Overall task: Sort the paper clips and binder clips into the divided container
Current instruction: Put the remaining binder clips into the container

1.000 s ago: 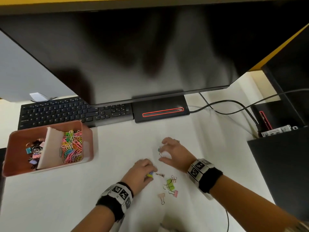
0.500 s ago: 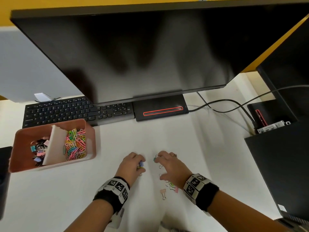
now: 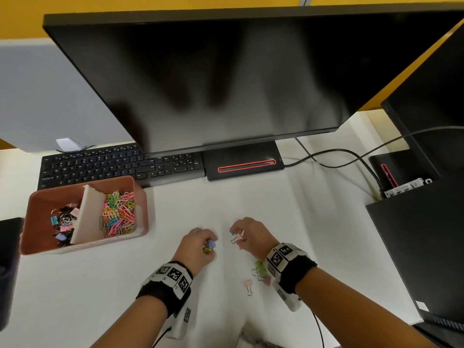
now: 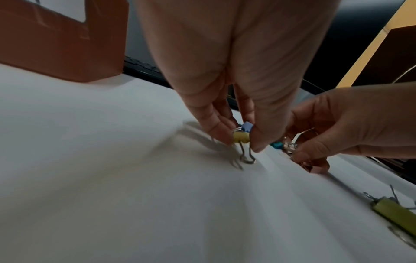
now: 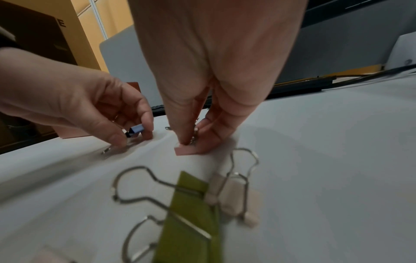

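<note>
My left hand (image 3: pixel 209 246) pinches a yellow binder clip (image 4: pixel 241 137) and a blue binder clip (image 4: pixel 247 126) just above the white table. Right beside it, my right hand (image 3: pixel 237 236) holds a teal binder clip (image 4: pixel 276 145), and its fingertips pinch a pink binder clip (image 5: pixel 186 150) that lies on the table. A green clip (image 3: pixel 259 267) and two pink clips (image 3: pixel 248 285) lie loose near my right wrist. The pink container (image 3: pixel 140 197) stands at the left. It holds binder clips (image 3: pixel 62 224) left of its white divider (image 3: pixel 85 217) and paper clips (image 3: pixel 119 214) right of it.
A black keyboard (image 3: pixel 113 164) and a monitor (image 3: pixel 226 84) with its base (image 3: pixel 243 162) line the back. Cables (image 3: pixel 339 156) run to a black computer case (image 3: pixel 421 234) at the right. A dark object (image 3: pixel 8 267) sits at the left edge.
My left hand has shifted left, away from the loose clips, and now holds a blue clip along with the yellow one. My right hand has come nearer and taken the pink clip.
</note>
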Action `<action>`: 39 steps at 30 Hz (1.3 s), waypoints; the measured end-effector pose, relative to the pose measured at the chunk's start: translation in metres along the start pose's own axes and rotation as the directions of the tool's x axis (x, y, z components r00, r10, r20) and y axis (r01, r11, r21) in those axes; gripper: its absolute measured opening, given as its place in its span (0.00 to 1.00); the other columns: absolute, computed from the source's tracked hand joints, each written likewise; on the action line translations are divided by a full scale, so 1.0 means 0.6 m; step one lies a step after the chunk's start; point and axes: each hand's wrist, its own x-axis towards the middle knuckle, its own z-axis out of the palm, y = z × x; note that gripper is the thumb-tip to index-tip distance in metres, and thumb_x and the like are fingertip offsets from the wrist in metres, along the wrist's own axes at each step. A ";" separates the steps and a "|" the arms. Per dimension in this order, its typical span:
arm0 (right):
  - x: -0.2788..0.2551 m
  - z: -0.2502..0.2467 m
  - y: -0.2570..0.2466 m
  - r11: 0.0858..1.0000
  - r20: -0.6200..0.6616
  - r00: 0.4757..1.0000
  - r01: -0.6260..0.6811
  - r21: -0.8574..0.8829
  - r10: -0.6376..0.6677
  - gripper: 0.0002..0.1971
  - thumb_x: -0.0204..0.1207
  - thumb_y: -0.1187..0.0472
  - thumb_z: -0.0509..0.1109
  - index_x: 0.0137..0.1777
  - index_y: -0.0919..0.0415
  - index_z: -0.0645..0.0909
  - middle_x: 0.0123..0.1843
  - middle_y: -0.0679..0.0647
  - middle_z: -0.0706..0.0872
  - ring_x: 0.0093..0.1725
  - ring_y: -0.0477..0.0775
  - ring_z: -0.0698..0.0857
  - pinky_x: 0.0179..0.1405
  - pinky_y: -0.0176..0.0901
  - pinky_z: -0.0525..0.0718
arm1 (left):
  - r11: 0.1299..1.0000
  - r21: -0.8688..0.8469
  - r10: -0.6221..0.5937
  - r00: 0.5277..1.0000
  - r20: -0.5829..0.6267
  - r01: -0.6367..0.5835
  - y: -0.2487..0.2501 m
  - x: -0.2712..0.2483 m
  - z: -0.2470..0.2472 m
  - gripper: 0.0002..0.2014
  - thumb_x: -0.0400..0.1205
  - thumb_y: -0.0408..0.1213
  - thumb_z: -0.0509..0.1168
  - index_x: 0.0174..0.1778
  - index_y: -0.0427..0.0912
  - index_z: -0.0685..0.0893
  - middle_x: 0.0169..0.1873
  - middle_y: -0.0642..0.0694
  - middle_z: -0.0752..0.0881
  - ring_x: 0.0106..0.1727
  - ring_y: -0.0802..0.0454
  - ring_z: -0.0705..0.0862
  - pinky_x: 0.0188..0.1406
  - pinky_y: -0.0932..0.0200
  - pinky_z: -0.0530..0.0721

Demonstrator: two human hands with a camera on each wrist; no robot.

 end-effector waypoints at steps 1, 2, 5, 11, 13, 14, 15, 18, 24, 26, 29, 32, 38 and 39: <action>0.000 0.002 0.002 1.000 -0.016 1.000 0.000 0.000 0.000 0.15 0.69 0.73 0.69 0.54 0.59 0.83 0.48 0.48 0.75 0.43 0.47 0.74 0.48 0.34 0.73 | 1.000 -0.002 0.002 1.000 -0.015 -0.002 0.000 -0.002 -0.003 0.14 0.67 0.25 0.70 0.47 0.43 0.86 0.39 0.55 0.78 0.38 0.66 0.78 0.40 0.82 0.73; 0.000 0.006 0.004 1.000 -0.035 0.999 -0.002 -0.001 0.002 0.15 0.69 0.73 0.68 0.52 0.59 0.84 0.48 0.48 0.75 0.43 0.47 0.74 0.49 0.34 0.72 | 1.000 -0.009 0.003 1.000 -0.027 -0.004 0.000 -0.004 -0.005 0.14 0.67 0.25 0.71 0.47 0.42 0.86 0.40 0.53 0.79 0.38 0.66 0.78 0.41 0.83 0.72; 0.001 0.016 0.007 1.000 -0.084 0.996 -0.017 0.003 0.017 0.14 0.68 0.73 0.67 0.50 0.57 0.85 0.47 0.48 0.74 0.42 0.47 0.75 0.52 0.37 0.73 | 0.999 -0.035 0.009 0.999 -0.037 -0.010 -0.003 -0.011 -0.011 0.14 0.67 0.25 0.71 0.47 0.43 0.85 0.43 0.48 0.82 0.40 0.65 0.79 0.43 0.83 0.73; -0.025 0.004 0.006 0.999 -0.068 0.998 0.012 -0.040 -0.015 0.29 0.67 0.64 0.75 0.68 0.49 0.73 0.65 0.52 0.68 0.57 0.52 0.75 0.57 0.37 0.77 | 0.998 -0.038 0.048 0.998 -0.029 -0.049 -0.001 -0.022 -0.020 0.14 0.69 0.24 0.70 0.48 0.43 0.85 0.42 0.53 0.80 0.42 0.67 0.78 0.45 0.83 0.72; -0.028 -0.001 0.006 0.992 0.007 0.999 0.033 -0.121 -0.033 0.39 0.67 0.65 0.75 0.76 0.44 0.63 0.72 0.52 0.61 0.61 0.53 0.75 0.57 0.37 0.78 | 0.998 -0.036 0.052 0.998 -0.028 -0.053 0.000 -0.023 -0.022 0.14 0.69 0.25 0.70 0.48 0.43 0.85 0.41 0.56 0.79 0.40 0.67 0.78 0.45 0.83 0.72; -0.025 -0.003 0.005 0.986 0.045 0.998 0.038 -0.160 -0.032 0.42 0.67 0.66 0.76 0.77 0.44 0.61 0.75 0.52 0.58 0.64 0.55 0.75 0.58 0.37 0.78 | 0.998 -0.034 0.053 0.998 -0.025 -0.054 0.000 -0.024 -0.023 0.14 0.69 0.25 0.70 0.48 0.43 0.85 0.40 0.58 0.78 0.40 0.67 0.79 0.44 0.83 0.72; -0.020 -0.005 0.004 0.980 0.076 0.997 0.045 -0.195 -0.030 0.41 0.67 0.66 0.76 0.78 0.46 0.62 0.77 0.51 0.56 0.65 0.56 0.75 0.60 0.38 0.78 | 0.998 -0.029 0.056 0.998 -0.022 -0.057 0.000 -0.025 -0.023 0.14 0.69 0.25 0.71 0.48 0.43 0.85 0.40 0.60 0.78 0.39 0.68 0.79 0.44 0.83 0.72; -0.005 -0.008 -0.001 0.968 0.092 0.994 0.073 -0.241 -0.052 0.28 0.72 0.65 0.72 0.73 0.53 0.73 0.77 0.52 0.61 0.59 0.53 0.77 0.59 0.34 0.74 | 0.998 -0.021 0.059 0.998 -0.009 -0.060 -0.002 -0.027 -0.026 0.14 0.69 0.25 0.71 0.48 0.43 0.85 0.40 0.60 0.77 0.41 0.67 0.78 0.45 0.82 0.72; 0.013 -0.010 -0.012 0.976 0.072 0.997 0.028 -0.216 -0.012 0.13 0.70 0.66 0.72 0.55 0.62 0.82 0.58 0.57 0.77 0.53 0.60 0.80 0.53 0.41 0.75 | 0.999 -0.025 0.046 0.999 -0.008 -0.046 -0.005 -0.027 -0.029 0.14 0.69 0.25 0.70 0.48 0.44 0.85 0.40 0.62 0.76 0.45 0.74 0.78 0.43 0.83 0.72; 0.017 -0.011 -0.012 0.976 0.063 0.998 0.005 -0.218 0.009 0.13 0.69 0.64 0.73 0.54 0.60 0.82 0.57 0.58 0.77 0.53 0.60 0.80 0.49 0.40 0.73 | 0.998 -0.030 0.052 0.999 -0.014 -0.053 -0.005 -0.026 -0.030 0.14 0.69 0.25 0.70 0.47 0.44 0.85 0.39 0.62 0.76 0.48 0.77 0.75 0.44 0.83 0.72; 0.019 -0.011 -0.012 0.975 0.068 0.998 0.012 -0.223 0.003 0.13 0.69 0.63 0.74 0.54 0.61 0.82 0.56 0.58 0.77 0.49 0.56 0.78 0.47 0.37 0.70 | 0.997 -0.035 0.062 0.998 -0.017 -0.063 -0.006 -0.024 -0.034 0.14 0.69 0.25 0.70 0.47 0.44 0.85 0.40 0.62 0.76 0.48 0.78 0.75 0.43 0.83 0.72; 0.019 -0.010 -0.015 0.982 0.076 0.997 0.019 -0.188 -0.005 0.11 0.68 0.64 0.75 0.50 0.64 0.82 0.52 0.57 0.77 0.45 0.51 0.74 0.46 0.37 0.70 | 0.996 -0.051 0.070 0.997 -0.018 -0.071 -0.008 -0.022 -0.037 0.14 0.69 0.25 0.71 0.47 0.45 0.85 0.40 0.62 0.76 0.49 0.76 0.76 0.42 0.81 0.74; 0.029 0.004 -0.034 0.968 0.137 0.990 0.045 -0.248 -0.011 0.11 0.68 0.64 0.76 0.49 0.66 0.84 0.49 0.54 0.75 0.47 0.54 0.76 0.46 0.38 0.71 | 0.995 -0.075 0.070 0.997 -0.022 -0.072 -0.010 -0.029 -0.055 0.17 0.70 0.25 0.71 0.44 0.54 0.80 0.41 0.60 0.77 0.46 0.72 0.78 0.40 0.80 0.76; 0.030 0.009 -0.039 0.961 0.149 0.989 0.060 -0.269 -0.020 0.10 0.68 0.64 0.76 0.48 0.67 0.84 0.48 0.53 0.72 0.46 0.52 0.75 0.45 0.37 0.69 | 0.995 -0.072 0.070 0.997 -0.023 -0.072 -0.010 -0.031 -0.060 0.17 0.70 0.25 0.71 0.44 0.54 0.80 0.41 0.60 0.77 0.44 0.69 0.80 0.40 0.80 0.76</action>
